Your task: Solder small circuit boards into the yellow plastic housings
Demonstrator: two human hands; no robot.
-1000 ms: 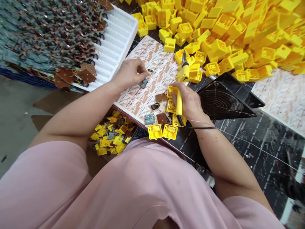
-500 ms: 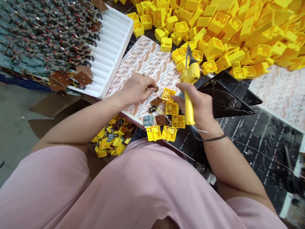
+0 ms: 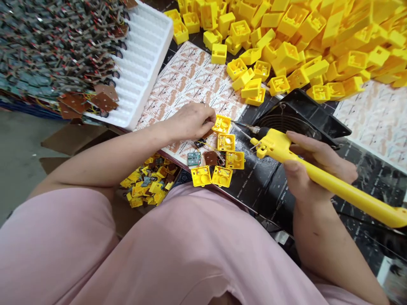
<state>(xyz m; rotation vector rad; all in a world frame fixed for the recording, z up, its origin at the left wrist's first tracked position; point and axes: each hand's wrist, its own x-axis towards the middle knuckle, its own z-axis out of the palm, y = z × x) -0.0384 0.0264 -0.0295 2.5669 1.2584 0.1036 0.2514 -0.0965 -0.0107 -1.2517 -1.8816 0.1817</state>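
Observation:
My right hand (image 3: 318,165) is wrapped round a yellow soldering gun (image 3: 280,146), its metal tip pointing left at the uppermost open yellow case (image 3: 221,123). A thin solder feed tube runs beside the tip. Closed in a pinch, my left hand (image 3: 193,120) is at that case's left edge; what its fingertips hold is hidden. Below are more open yellow cases (image 3: 226,142) with round speaker grilles. Beside them lie a small green circuit board (image 3: 193,159), a brown board (image 3: 210,158) and thin wires.
A heap of yellow cases (image 3: 286,55) covers the back right. At left, a white foam tray (image 3: 144,55) bears many wired boards (image 3: 63,51). A black fan (image 3: 302,114) stands behind the soldering gun. Below the table edge is a box of filled yellow cases (image 3: 149,182).
The soldering gun has swung from upright to nearly level, its tip now by the uppermost case. My right hand has shifted right and turned. My left hand has moved slightly right to the case.

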